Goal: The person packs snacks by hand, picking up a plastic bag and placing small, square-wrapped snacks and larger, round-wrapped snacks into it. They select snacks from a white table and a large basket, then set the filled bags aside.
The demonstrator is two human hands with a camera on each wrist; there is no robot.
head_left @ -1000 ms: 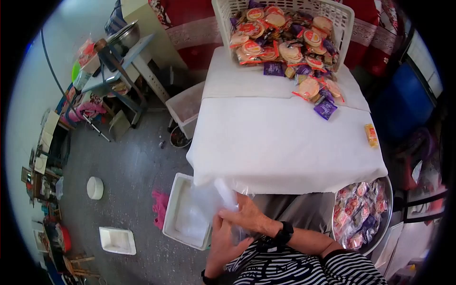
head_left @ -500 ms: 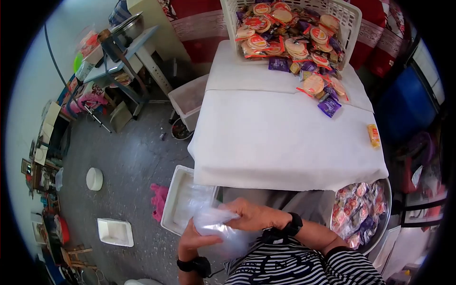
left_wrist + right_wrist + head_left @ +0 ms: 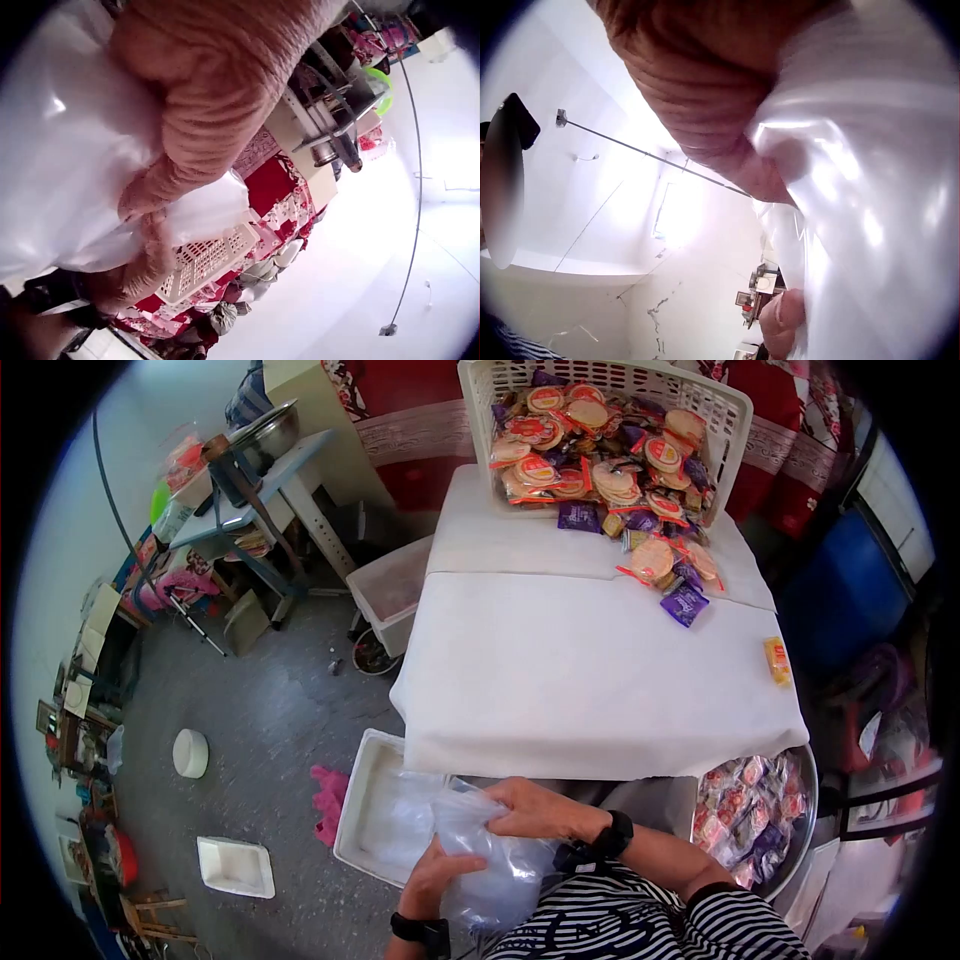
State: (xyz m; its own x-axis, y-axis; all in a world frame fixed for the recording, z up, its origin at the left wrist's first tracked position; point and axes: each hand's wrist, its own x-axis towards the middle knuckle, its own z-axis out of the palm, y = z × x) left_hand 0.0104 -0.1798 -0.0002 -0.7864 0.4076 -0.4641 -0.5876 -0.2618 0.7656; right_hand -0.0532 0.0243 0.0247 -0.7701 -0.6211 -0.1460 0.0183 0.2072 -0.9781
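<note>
A clear plastic bag point(image 3: 505, 880) hangs in front of the striped shirt, just below the table's near edge. My left hand point(image 3: 430, 878) grips its left side, thumb laid across the film. Higher up, the right hand point(image 3: 535, 810) pinches the bag near its top. In the left wrist view, the left thumb and a finger press the film point(image 3: 67, 157) together, with fingertips of the right hand point(image 3: 142, 270) close below. The right wrist view shows the right hand point(image 3: 697, 105) pinching the shiny bag point(image 3: 877, 210). No contents show through it.
A tilted white basket point(image 3: 735, 450) spills packets of round wafers point(image 3: 652, 559) and purple packets point(image 3: 684, 604) onto the white-covered table point(image 3: 580, 670). A yellow packet point(image 3: 777, 661) lies near its right edge. Below stand a white tub point(image 3: 362, 800) at left and a metal basin point(image 3: 812, 800) of filled bags at right.
Both hands and the bag have come away from the tub toward the body. The bag was blurred and bunched half a second ago; now it hangs spread out and fuller.
</note>
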